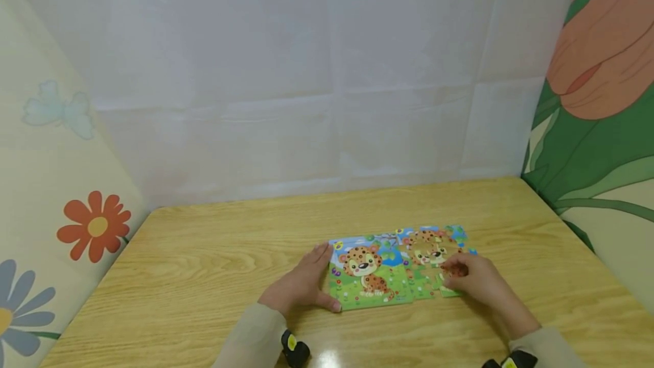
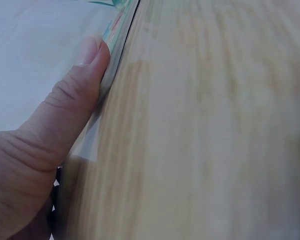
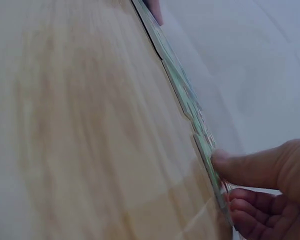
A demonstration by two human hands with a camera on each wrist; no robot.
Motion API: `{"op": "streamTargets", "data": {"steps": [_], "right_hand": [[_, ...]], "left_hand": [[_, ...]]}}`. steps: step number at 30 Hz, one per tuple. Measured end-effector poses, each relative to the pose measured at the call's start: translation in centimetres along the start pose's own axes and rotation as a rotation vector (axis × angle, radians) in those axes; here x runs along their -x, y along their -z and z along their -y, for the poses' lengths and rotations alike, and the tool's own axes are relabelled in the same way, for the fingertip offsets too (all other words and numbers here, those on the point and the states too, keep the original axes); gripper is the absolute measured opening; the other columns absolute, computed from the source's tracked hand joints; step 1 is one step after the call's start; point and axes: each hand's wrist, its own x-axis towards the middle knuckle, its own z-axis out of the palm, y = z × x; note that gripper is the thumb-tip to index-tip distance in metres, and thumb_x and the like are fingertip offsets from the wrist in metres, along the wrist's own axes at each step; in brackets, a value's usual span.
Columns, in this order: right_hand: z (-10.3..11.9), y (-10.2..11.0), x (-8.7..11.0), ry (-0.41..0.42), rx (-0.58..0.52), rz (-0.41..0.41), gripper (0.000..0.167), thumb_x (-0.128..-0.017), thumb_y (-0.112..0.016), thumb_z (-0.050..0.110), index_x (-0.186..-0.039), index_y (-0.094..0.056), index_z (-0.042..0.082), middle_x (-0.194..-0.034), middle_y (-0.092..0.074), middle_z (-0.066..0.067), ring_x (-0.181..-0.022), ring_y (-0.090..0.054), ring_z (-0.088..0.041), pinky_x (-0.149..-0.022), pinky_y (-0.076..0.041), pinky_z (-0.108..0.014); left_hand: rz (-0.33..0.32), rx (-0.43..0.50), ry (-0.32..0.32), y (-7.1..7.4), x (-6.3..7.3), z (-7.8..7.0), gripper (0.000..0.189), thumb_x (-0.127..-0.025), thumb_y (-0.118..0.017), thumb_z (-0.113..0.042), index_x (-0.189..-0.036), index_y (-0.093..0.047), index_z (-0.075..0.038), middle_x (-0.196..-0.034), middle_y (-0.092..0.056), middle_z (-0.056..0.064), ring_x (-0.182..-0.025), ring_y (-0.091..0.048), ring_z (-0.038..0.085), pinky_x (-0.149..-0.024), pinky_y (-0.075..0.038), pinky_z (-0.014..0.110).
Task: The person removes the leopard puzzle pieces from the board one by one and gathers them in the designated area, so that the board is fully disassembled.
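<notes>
A picture board (image 1: 375,271) with a cartoon leopard on grass lies flat on the table. My left hand (image 1: 304,283) rests along its left side, fingers stretched out and thumb at the near edge; the left wrist view shows the thumb (image 2: 75,90) against that edge. Touching the board's right side is a partly joined jigsaw puzzle (image 1: 421,249) of the same leopard, with gaps between some pieces. Over its right part, my right hand (image 1: 477,280) pinches a brown spotted puzzle piece (image 1: 458,270) between thumb and fingers. Its fingers hide some of the puzzle there.
The wood-grain table (image 1: 214,260) reaches back to a white cloth (image 1: 265,84). Painted panels stand at both sides, one with a red flower (image 1: 96,226), the other with a large pink tulip (image 1: 608,55). Black wrist devices (image 1: 294,350) sit at both sleeves.
</notes>
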Motion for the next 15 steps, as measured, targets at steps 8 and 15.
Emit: {"op": "streamTargets", "data": {"steps": [8,15], "right_hand": [[-0.1,-0.04,-0.29,-0.054,-0.014,0.022,0.033,-0.073,-0.077,0.013,-0.103,-0.065,0.002,-0.085,-0.059,-0.003,-0.078,-0.051,-0.015,-0.066,-0.045,-0.028],[-0.62,-0.04,-0.59,-0.025,-0.047,0.024,0.037,-0.07,-0.078,0.011,-0.103,-0.063,-0.001,-0.086,-0.059,-0.004,-0.08,-0.052,-0.015,-0.066,-0.047,-0.024]], "left_hand": [[-0.008,0.017,0.0,-0.02,0.09,-0.07,0.124,-0.056,-0.082,-0.049,-0.146,-0.015,0.002,-0.154,-0.01,0.019,-0.141,-0.008,0.035,-0.115,-0.013,0.049],[-0.01,0.016,-0.008,-0.08,0.02,0.06,0.124,-0.056,-0.081,-0.051,-0.147,-0.014,0.001,-0.154,-0.01,0.018,-0.141,-0.008,0.035,-0.115,-0.013,0.049]]}}
